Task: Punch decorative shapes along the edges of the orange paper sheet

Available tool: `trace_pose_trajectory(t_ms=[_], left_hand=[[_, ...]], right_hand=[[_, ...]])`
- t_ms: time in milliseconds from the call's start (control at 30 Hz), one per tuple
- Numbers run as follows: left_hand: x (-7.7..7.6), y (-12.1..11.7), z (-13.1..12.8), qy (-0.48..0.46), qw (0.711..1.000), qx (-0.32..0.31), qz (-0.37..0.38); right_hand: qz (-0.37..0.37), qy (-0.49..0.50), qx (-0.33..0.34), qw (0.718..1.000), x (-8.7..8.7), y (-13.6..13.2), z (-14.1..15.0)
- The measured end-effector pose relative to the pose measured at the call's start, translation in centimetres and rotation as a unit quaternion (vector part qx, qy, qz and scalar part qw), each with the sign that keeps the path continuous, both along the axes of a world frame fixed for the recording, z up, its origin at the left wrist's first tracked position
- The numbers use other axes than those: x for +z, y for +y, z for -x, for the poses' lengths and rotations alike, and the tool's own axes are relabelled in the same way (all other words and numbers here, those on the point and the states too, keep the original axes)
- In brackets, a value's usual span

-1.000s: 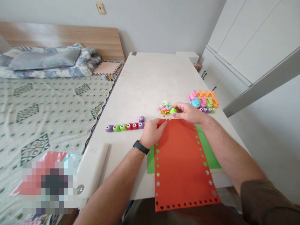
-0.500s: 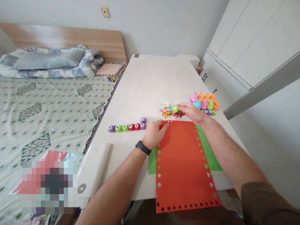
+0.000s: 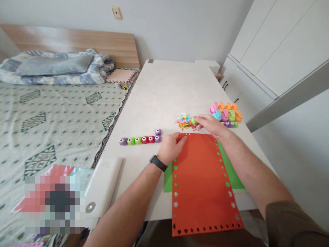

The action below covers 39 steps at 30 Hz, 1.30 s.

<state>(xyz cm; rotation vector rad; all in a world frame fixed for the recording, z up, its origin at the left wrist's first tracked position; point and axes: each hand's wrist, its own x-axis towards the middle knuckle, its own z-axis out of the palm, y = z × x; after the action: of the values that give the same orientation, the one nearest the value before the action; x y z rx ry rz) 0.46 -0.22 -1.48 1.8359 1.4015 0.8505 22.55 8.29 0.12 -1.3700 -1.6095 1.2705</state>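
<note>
An orange-red sheet of paper (image 3: 203, 178), with small shapes punched along its edges, lies lengthwise before me and overhangs the table's front edge. My left hand (image 3: 172, 148) pinches its far left corner, thumb on top. Just beyond the far edge of the sheet, my right hand (image 3: 211, 124) holds a small green craft punch (image 3: 193, 121), partly hidden by the fingers. That punch is beside a pile of colourful paper cutouts (image 3: 183, 118); a few red bits lie under the hand. Beneath the sheet, green paper (image 3: 232, 171) shows on both sides.
Left of the sheet stands a row of purple, green and red craft punches (image 3: 138, 140). More punches, larger and brightly coloured, are grouped at the right (image 3: 224, 115). A white machine (image 3: 104, 185) sits at the table's left front corner, beside the bed (image 3: 64, 120).
The right hand has tipped the green punch slightly, so less of it shows beside the cutouts. My left hand keeps its hold on the sheet. The whole view has shifted slightly.
</note>
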Motion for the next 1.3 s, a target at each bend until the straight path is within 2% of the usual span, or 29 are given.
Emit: trace_pose_trajectory(t_ms=[200, 333, 467, 600, 700, 800, 833, 933, 1000, 1067, 1133, 1300], left_hand=[[0.1, -0.1, 0.0, -0.003, 1.0, 0.001, -0.001], [0.2, -0.1, 0.1, -0.002, 1.0, 0.004, -0.001], [0.1, 0.0, 0.1, -0.004, 1.0, -0.002, 0.001], [-0.1, 0.0, 0.2, 0.003, 1.0, 0.001, -0.008], [-0.3, 0.1, 0.3, 0.007, 1.0, 0.003, -0.014], [-0.4, 0.1, 0.3, 0.01, 1.0, 0.001, -0.02], [-0.4, 0.0, 0.3, 0.01, 1.0, 0.0, -0.022], [-0.4, 0.0, 0.2, 0.015, 1.0, 0.0, -0.023], [-0.5, 0.0, 0.2, 0.02, 1.0, 0.002, -0.023], [-0.4, 0.0, 0.2, 0.022, 1.0, 0.004, -0.022], [-0.3, 0.0, 0.2, 0.023, 1.0, 0.003, -0.019], [0.0, -0.1, 0.1, 0.021, 1.0, 0.002, -0.017]], right_hand=[[-0.025, -0.024, -0.026, 0.999, 0.7, -0.3, 0.3], [-0.065, -0.038, -0.018, 0.997, 1.8, -1.0, 0.5], [-0.108, -0.043, -0.012, 0.993, 2.1, -1.4, 0.4], [-0.146, -0.038, -0.066, 0.986, 2.4, -2.3, -0.8], [-0.172, -0.056, -0.117, 0.977, 2.4, -3.2, -3.5], [-0.199, -0.14, -0.2, 0.949, 1.6, -3.9, -8.2], [-0.193, -0.181, -0.232, 0.936, 1.1, -4.0, -10.1], [-0.163, -0.299, -0.355, 0.871, -0.8, -4.3, -15.6], [-0.141, -0.351, -0.398, 0.836, -2.1, -4.4, -18.5], [-0.116, -0.376, -0.402, 0.827, -3.2, -4.4, -20.3], [-0.096, -0.386, -0.387, 0.832, -4.0, -4.2, -21.1], [-0.093, -0.397, -0.358, 0.84, -4.8, -3.6, -20.5]])
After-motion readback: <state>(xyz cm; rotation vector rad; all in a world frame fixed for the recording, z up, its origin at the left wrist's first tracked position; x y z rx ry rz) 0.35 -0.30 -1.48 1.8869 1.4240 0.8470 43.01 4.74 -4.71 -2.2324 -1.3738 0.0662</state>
